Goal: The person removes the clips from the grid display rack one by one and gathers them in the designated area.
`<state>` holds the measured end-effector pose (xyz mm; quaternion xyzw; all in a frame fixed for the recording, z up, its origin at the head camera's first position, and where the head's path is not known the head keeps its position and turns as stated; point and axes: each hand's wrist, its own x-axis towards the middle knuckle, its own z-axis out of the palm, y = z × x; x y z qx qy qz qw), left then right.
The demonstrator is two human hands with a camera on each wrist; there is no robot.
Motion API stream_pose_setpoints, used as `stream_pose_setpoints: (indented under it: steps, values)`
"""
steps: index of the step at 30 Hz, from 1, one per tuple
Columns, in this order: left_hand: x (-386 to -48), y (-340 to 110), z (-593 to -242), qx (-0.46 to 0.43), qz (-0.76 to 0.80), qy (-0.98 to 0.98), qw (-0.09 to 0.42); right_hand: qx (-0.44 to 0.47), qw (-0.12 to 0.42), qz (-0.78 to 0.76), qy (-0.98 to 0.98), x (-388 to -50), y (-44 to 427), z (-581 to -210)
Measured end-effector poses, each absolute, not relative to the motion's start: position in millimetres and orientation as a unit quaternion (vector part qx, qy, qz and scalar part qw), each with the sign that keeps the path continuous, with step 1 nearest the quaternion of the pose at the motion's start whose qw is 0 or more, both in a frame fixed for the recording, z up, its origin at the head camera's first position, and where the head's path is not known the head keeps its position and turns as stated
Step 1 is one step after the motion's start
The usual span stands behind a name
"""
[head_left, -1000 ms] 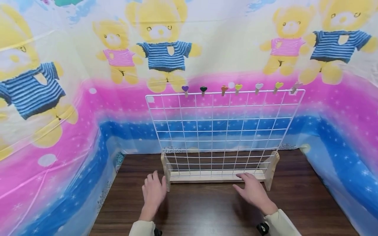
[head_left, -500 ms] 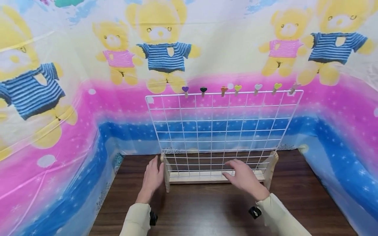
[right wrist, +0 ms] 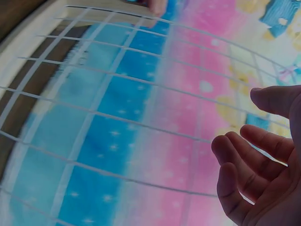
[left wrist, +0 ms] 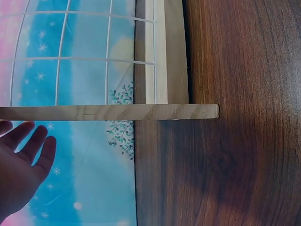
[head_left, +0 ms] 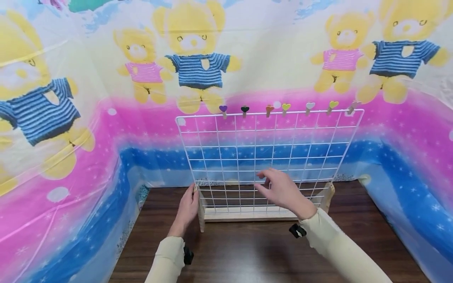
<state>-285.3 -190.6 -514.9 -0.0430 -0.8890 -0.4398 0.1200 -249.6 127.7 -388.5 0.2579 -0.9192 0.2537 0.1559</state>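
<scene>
A white wire grid panel (head_left: 255, 159) stands in a pale wooden base (head_left: 247, 216). Heart-topped clothespins line its top wire, among them a purple clothespin (head_left: 223, 110), a dark green clothespin (head_left: 244, 110) and a white clothespin (head_left: 310, 107). My left hand (head_left: 187, 206) is at the top of the base's left wooden upright (left wrist: 141, 112); its fingers look extended in the left wrist view, and whether they touch the wood is unclear. In front of the grid's lower middle, my right hand (head_left: 281, 190) is raised with fingers loosely bent, thumb apart, holding nothing.
A dark wood-grain table (head_left: 244, 251) lies under the stand. Printed cloth (head_left: 141, 129) with bears and coloured bands hangs behind and at both sides. The base's right wooden upright (head_left: 327, 196) is partly behind my right forearm.
My right hand has risen and moved left, from near the base to before the wires. The left hand has moved forward to the left upright. The clothespins keep their places.
</scene>
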Motion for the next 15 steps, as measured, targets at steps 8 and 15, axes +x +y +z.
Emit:
stream_pose_setpoints:
  steps: [8, 15]
  values:
    - [-287, -188, -515, -0.04, -0.467, -0.874, 0.131, 0.303, 0.185, 0.263, -0.897, -251, 116, -341]
    - [-285, -186, -516, -0.026, -0.461, -0.876, 0.14, 0.353, 0.228, 0.273, -0.865, -249, 106, -300]
